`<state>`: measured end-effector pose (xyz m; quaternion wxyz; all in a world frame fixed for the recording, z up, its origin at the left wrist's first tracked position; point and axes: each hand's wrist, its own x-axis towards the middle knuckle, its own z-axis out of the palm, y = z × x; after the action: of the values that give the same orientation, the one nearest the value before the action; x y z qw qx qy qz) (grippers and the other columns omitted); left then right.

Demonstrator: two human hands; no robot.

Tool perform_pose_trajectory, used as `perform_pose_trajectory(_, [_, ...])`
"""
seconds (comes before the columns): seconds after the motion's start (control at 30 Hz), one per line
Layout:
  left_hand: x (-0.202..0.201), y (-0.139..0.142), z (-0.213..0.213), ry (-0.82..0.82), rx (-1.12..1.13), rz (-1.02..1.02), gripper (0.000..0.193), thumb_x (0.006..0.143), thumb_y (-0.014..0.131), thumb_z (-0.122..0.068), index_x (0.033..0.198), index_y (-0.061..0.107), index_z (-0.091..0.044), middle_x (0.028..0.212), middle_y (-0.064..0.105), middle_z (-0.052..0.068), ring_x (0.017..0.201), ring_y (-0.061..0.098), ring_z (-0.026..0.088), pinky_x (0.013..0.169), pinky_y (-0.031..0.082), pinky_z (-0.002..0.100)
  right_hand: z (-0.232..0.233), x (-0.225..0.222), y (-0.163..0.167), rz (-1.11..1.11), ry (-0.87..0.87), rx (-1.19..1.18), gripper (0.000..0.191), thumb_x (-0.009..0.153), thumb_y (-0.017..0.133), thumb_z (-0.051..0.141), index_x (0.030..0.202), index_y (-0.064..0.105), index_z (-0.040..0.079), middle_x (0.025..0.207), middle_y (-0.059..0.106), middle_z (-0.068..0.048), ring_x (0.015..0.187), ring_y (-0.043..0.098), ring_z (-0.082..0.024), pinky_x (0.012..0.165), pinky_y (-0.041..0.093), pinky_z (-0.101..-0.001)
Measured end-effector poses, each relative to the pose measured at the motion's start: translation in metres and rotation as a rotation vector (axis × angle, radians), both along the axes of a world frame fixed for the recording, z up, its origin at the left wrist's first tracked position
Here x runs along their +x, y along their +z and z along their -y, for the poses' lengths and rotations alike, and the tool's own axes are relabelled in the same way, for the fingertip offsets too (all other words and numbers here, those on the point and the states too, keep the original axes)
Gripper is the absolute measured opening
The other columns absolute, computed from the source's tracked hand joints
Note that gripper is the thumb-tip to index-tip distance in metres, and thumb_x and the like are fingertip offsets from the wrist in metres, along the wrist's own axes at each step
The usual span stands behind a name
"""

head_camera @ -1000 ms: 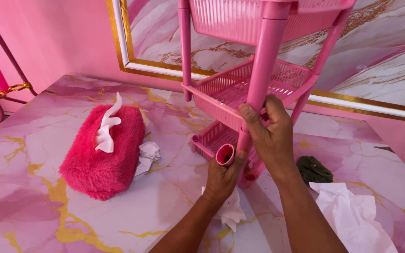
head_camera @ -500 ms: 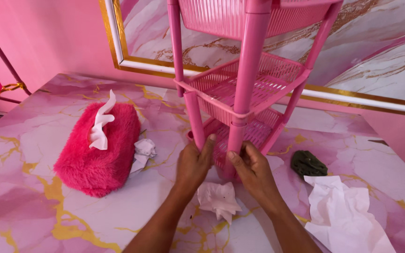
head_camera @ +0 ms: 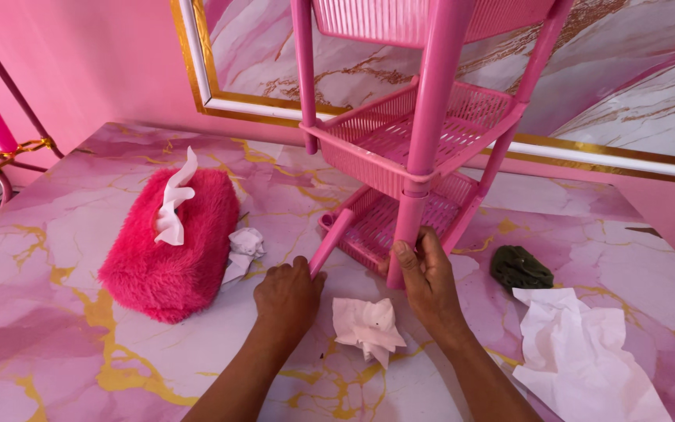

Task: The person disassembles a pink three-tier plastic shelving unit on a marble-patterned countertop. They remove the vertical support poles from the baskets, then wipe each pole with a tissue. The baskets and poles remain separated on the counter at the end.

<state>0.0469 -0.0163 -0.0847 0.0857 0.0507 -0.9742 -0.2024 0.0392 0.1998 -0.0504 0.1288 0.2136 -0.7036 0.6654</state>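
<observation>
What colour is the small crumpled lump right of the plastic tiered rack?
Dark green crumpled lump, clearest in the head view.

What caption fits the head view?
Right hand grips pink rack's front post; left hand holds loose pink tube.

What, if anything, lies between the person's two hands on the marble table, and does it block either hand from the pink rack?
A crumpled white tissue lies between them. It blocks neither: the left hand holds a loose pink tube, and the right hand grips the rack's front post.
</observation>
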Motion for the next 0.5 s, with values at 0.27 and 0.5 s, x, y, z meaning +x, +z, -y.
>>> perform_pose_trajectory(0.27, [0.008, 0.023, 0.014, -0.095, -0.011, -0.004, 0.068, 0.066, 0.091, -0.046, 0.115, 0.058, -0.013, 0.107, 0.064, 0.016, 0.107, 0.061, 0.037, 0.086, 0.053, 0.049, -0.001, -0.002, -0.006, -0.018, 0.017, -0.012, 0.023, 0.106, 0.054, 0.026, 0.114, 0.054, 0.004, 0.086, 0.062, -0.003, 0.078, 0.065, -0.010, 0.071, 0.055, -0.0258])
perform_pose_trajectory(0.5, [0.012, 0.108, -0.041, -0.277, 0.786, -0.425, 0.064, 0.082, 0.079, -0.040, 0.133, 0.050, -0.015, 0.088, 0.072, 0.013, 0.078, 0.073, 0.024, 0.072, 0.059, 0.037, 0.001, 0.004, 0.003, 0.020, 0.040, -0.056, 0.020, 0.106, 0.053, 0.024, 0.110, 0.053, 0.004, 0.085, 0.062, -0.002, 0.074, 0.060, -0.008, 0.068, 0.052, -0.0252])
